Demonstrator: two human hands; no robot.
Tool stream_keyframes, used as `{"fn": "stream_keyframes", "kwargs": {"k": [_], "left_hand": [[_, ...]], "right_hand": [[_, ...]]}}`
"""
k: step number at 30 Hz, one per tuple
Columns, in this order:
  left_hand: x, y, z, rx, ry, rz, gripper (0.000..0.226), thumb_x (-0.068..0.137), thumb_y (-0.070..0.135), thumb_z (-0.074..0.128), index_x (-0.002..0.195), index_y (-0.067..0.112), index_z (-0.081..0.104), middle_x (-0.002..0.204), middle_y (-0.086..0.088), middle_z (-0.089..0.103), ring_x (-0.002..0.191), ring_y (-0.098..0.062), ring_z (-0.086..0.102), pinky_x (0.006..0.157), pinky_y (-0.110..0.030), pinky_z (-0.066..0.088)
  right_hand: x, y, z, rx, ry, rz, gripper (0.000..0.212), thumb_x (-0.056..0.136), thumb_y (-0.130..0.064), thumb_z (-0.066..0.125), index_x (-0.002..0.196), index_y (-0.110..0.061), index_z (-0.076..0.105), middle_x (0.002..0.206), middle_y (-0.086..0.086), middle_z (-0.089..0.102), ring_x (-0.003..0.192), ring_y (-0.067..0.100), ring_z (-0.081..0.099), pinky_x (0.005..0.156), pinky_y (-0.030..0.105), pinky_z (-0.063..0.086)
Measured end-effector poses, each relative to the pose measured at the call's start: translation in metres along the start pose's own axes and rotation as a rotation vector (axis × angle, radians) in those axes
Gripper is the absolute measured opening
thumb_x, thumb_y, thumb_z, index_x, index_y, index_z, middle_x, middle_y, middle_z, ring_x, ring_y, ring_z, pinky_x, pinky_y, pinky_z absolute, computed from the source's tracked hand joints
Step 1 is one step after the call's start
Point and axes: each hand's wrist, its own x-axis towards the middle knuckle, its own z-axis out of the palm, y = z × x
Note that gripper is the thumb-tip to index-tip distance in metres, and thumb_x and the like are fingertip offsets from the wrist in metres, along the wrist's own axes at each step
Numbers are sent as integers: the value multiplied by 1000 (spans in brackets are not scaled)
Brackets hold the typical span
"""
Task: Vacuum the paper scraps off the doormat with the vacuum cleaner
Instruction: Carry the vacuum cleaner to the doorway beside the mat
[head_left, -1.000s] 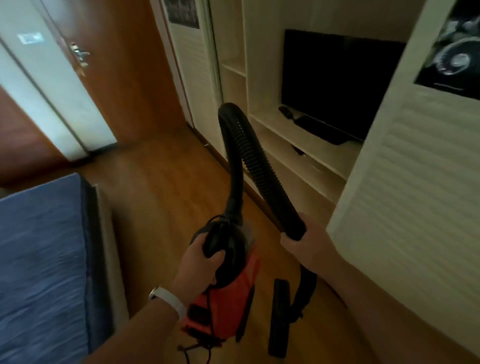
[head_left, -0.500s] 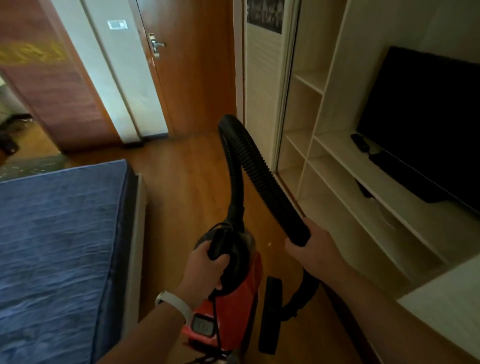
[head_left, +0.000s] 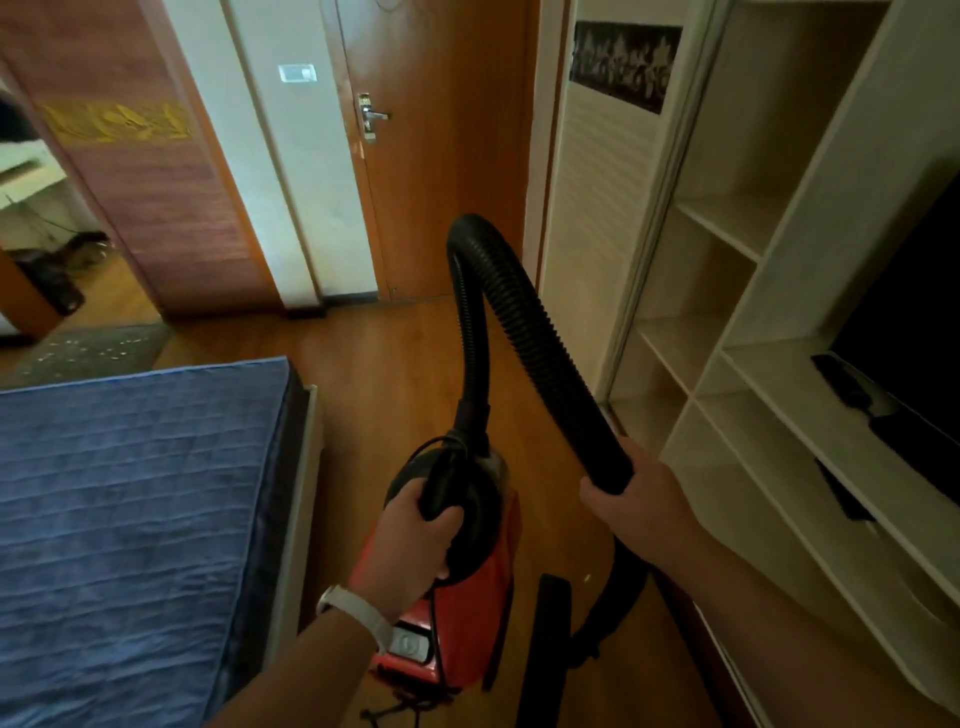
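From the head view, I take the bed (head_left: 140, 499) as my landmark. The doormat (head_left: 85, 353) lies on the floor just past the bed's far edge, toward its left corner, with pale paper scraps (head_left: 98, 349) dotted over it. That puts it ahead and well to the left of both hands, with the whole bed between. Its long axis looks to run left to right, along the bed's far edge.

My left hand (head_left: 415, 545) is closed around the black handle of the red vacuum (head_left: 467, 582), which I judge is carried clear of the floor just right of the bed's near corner. My right hand (head_left: 634, 501) is wrapped around the end of the black hose (head_left: 519, 322), which loops up and over between the two. The nozzle (head_left: 545, 654) hangs low, near the vacuum. The left hand is the nearer one to the mat.

Right of the bed runs a strip of wooden floor (head_left: 395, 364), bounded by pale shelves (head_left: 753, 364) holding a dark screen. Beyond the bed stands a closed door (head_left: 441, 130). I judge the way to the mat runs forward along this strip, then left around the bed's far corner.
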Motion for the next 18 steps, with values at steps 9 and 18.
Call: {"fn": "stream_keyframes", "kwargs": {"k": [9, 18], "left_hand": [[135, 18, -6, -11, 213, -20, 16, 89, 1, 63, 100, 13, 62, 68, -9, 63, 42, -12, 58, 38, -27, 46], [265, 69, -8, 46, 365, -62, 15, 89, 1, 63, 92, 15, 62, 68, -5, 63, 43, -7, 59, 37, -22, 43]], "right_hand": [[164, -18, 23, 16, -115, -90, 17, 84, -16, 71, 81, -23, 57, 71, -5, 54, 60, 7, 53, 55, 18, 43], [334, -51, 27, 71, -166, -176, 27, 87, -6, 69, 86, -28, 53, 81, -6, 56, 65, -1, 49, 55, 1, 42]]}}
